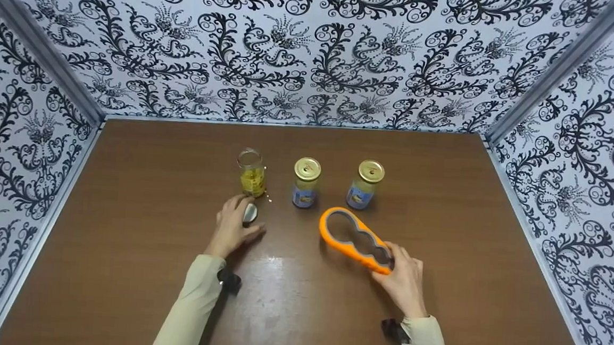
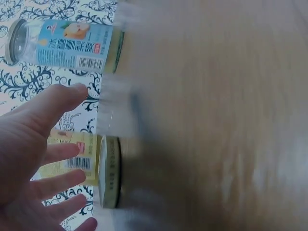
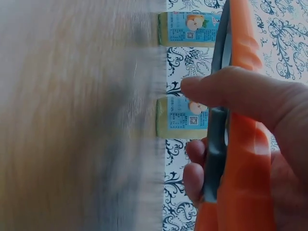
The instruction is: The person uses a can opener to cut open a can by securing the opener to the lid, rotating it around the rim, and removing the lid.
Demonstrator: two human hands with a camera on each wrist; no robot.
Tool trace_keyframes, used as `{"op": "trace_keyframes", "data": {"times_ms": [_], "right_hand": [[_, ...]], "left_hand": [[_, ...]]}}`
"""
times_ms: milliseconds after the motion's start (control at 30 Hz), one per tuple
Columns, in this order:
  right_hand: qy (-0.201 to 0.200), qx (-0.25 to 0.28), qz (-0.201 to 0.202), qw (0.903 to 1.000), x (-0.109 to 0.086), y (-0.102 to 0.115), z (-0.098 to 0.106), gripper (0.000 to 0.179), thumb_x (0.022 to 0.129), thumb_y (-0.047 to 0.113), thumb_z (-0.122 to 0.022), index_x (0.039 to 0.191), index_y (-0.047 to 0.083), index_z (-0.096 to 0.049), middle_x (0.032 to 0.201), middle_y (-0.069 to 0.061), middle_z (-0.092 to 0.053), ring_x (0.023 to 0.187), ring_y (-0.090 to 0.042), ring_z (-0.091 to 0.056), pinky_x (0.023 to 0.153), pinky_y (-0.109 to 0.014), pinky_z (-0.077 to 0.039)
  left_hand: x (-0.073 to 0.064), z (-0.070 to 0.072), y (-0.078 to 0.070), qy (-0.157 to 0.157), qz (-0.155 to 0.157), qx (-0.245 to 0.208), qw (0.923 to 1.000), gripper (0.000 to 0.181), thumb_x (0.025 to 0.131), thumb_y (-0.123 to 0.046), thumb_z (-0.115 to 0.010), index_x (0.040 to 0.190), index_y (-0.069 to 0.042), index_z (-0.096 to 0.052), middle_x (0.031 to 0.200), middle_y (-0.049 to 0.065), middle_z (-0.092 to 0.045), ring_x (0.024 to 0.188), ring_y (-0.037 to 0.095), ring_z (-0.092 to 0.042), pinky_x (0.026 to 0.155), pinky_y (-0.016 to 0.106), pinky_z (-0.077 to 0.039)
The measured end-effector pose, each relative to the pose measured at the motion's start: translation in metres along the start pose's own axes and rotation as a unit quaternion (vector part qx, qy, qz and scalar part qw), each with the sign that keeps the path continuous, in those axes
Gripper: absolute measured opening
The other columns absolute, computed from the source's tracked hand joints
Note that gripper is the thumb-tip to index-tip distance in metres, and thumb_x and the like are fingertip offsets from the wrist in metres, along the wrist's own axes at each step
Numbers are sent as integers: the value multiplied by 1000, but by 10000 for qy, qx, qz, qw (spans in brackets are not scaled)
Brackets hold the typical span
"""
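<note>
My left hand (image 1: 233, 226) has its fingers spread around a loose metal jar lid (image 1: 250, 213), not curled round it. In the left wrist view that lid (image 2: 110, 172) is at the tabletop just past the fingers. Right behind it stands an open glass jar (image 1: 253, 182) with a yellow label. My right hand (image 1: 404, 277) grips an orange multi-ring jar opener (image 1: 350, 249) by its narrow end, the large ring pointing left and away. Two closed jars with blue labels, a middle jar (image 1: 305, 183) and a right jar (image 1: 365, 185), stand beyond the opener.
Small light bits (image 1: 269, 197) lie beside the open jar. The brown wooden table (image 1: 140, 194) is bounded by a patterned back wall (image 1: 303, 55) and side walls in black and white.
</note>
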State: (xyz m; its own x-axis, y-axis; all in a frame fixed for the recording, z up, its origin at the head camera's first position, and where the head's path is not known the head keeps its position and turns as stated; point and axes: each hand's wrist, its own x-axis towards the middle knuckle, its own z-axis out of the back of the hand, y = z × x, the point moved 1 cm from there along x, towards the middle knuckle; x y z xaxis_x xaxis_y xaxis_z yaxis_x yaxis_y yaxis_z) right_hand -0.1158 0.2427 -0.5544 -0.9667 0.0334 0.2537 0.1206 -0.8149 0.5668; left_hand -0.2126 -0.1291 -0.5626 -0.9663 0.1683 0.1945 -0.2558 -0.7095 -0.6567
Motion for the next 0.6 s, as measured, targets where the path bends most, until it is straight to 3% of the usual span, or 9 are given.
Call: {"op": "trace_keyframes", "data": {"times_ms": [333,600], "right_hand": [[33,-67,-200,9998,4,2,-4,63,61,8,-87,117,-4,-61,104,-19,-65,93,-37,-62,84,-49,-33],[33,-95,-494,9987,3,3,-7,60,64,10,-86,117,-4,-61,104,-20,-65,93,-35,-61,83,-51,-33]], "left_hand": [[5,-14,-8,-532,-200,43,9984,58,77,-20,-82,121,7,-56,119,26,-54,114,44,-48,98,56,-37],[19,-40,-24,-976,-619,-455,9923,54,76,-15,-82,116,10,-55,115,25,-56,109,42,-52,97,52,-39]]}}
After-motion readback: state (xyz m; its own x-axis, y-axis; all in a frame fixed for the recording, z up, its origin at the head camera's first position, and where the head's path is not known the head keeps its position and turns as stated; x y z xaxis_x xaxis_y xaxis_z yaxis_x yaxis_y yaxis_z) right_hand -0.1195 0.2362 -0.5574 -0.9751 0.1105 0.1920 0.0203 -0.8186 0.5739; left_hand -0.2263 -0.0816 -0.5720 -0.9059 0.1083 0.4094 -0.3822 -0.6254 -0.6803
